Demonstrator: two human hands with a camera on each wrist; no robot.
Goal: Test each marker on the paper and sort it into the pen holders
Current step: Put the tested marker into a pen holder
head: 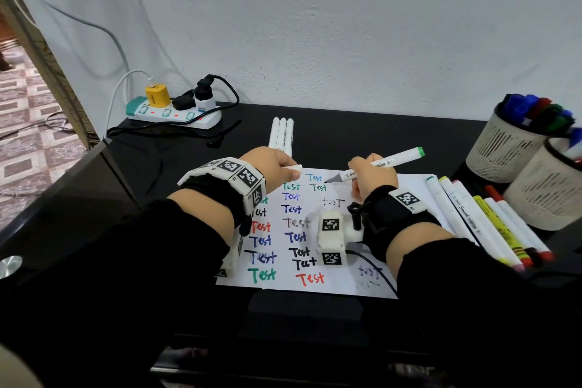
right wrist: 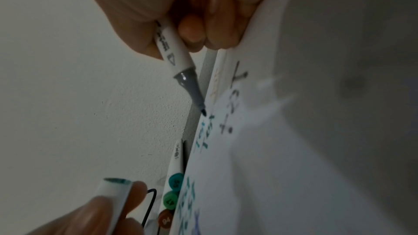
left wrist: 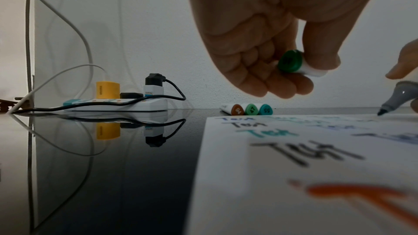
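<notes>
Ideally, right hand gripping uncapped white green-ended marker writes lightly at centre-frame white paper, left hand pinching green-topped cap.

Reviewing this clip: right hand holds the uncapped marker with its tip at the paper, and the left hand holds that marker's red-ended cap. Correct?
Not quite: the cap pinched in the left hand has a green end, not red, as the left wrist view shows. The rest holds: the right hand holds the uncapped marker with its tip at the paper.
</notes>
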